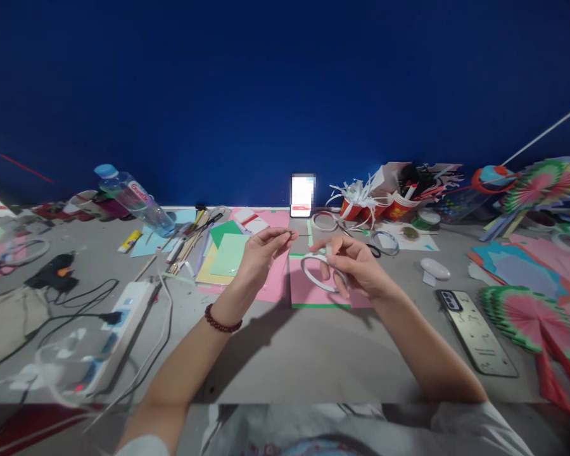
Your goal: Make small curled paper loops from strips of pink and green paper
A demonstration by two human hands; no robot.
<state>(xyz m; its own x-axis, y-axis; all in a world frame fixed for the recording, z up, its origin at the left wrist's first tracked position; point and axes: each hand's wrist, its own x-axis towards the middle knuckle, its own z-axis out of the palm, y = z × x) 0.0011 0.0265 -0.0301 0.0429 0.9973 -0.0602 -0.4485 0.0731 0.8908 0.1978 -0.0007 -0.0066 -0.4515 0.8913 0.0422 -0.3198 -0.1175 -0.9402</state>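
A big blue wall (285,95) stands behind everything. In front of it is a long grey table (266,354). On the table, in the middle, lies a pink card (316,298) with green edges.

Far to the right of the pink card is a pink and green paper fan (534,316). Far to its left is a white power strip (123,332) with plugs in it. A clear bottle (135,196) with a blue cap leans over, behind the card and to its left. A phone (477,335) lies flat to the right of the card.

The right hand (358,263) is above the card's right side. Its thumb and fingers are bent and hold a white ring (323,288). The left hand (261,253) is up and to the left of the card. Its thumb and fingertips are pinched together. I can't tell if they have hold of something tiny.

A light green paper (228,254) lies to the left of the card. A smaller-looking phone with a lit screen (301,196) stands behind the card. The white ring is up over the card, tilted.
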